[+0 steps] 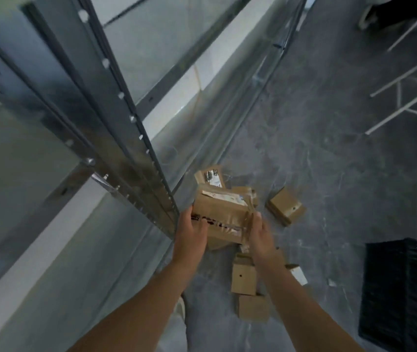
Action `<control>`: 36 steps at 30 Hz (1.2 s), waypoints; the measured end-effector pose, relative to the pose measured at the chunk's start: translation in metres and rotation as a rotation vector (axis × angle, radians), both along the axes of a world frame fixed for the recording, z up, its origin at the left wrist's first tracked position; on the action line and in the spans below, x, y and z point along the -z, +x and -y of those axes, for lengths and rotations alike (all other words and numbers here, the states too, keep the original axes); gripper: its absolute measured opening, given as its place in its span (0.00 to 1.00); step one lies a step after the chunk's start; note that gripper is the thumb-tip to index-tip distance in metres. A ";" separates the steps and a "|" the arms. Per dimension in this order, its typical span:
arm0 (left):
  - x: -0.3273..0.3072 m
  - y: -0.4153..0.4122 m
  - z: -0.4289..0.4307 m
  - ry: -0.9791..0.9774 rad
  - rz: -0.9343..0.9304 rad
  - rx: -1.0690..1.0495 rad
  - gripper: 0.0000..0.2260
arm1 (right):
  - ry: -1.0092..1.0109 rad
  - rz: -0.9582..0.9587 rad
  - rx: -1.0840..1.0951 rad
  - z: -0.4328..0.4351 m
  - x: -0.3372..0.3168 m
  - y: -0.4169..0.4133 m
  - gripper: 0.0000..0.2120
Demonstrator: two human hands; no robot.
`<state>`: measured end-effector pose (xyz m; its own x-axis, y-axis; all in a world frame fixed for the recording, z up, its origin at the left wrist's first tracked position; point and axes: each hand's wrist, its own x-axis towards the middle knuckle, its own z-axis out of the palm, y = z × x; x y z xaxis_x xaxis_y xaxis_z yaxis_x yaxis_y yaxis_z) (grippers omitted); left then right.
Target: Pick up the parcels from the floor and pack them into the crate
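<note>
Parcels lie scattered on the grey floor (316,153), and one large cardboard parcel (221,214) sits between both hands. The left hand (189,236) presses its fingers (197,226) against the parcel's left side, over a strip of dark printed tape; the right hand (259,237) grips the right edge, its fingers (255,219) curled onto crinkled clear tape. Whether the parcel is lifted clear of the floor cannot be told; the frame is blurred. A white label shows on its top face.

Just behind it lies a labelled parcel (210,177). To the right, a little apart, a small brown box (285,209) lies tilted. Nearer the person, under the right forearm, are two plain boxes (243,279) and (253,307), one touching the other, and beside them a white-topped parcel (299,274) partly hidden by the arm.

The black slatted crate (403,293) stands on the floor at the right edge, well apart from the held parcel. A metal shelving upright (116,138) rises at the left, just beside the left hand. White chair legs (405,97) cross the far right.
</note>
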<state>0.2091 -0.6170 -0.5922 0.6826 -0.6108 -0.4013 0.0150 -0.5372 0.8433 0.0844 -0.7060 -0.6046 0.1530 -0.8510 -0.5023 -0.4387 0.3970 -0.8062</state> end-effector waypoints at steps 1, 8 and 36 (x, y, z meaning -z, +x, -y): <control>-0.016 -0.007 -0.008 -0.035 0.029 -0.023 0.21 | -0.057 0.002 -0.005 -0.005 -0.019 -0.006 0.25; -0.140 -0.071 -0.083 -0.281 0.164 -0.192 0.13 | -0.238 0.049 -0.176 -0.048 -0.142 -0.061 0.19; -0.372 -0.259 -0.712 -0.349 0.633 -1.196 0.09 | 0.213 0.613 -1.309 -0.616 -0.382 -0.006 0.15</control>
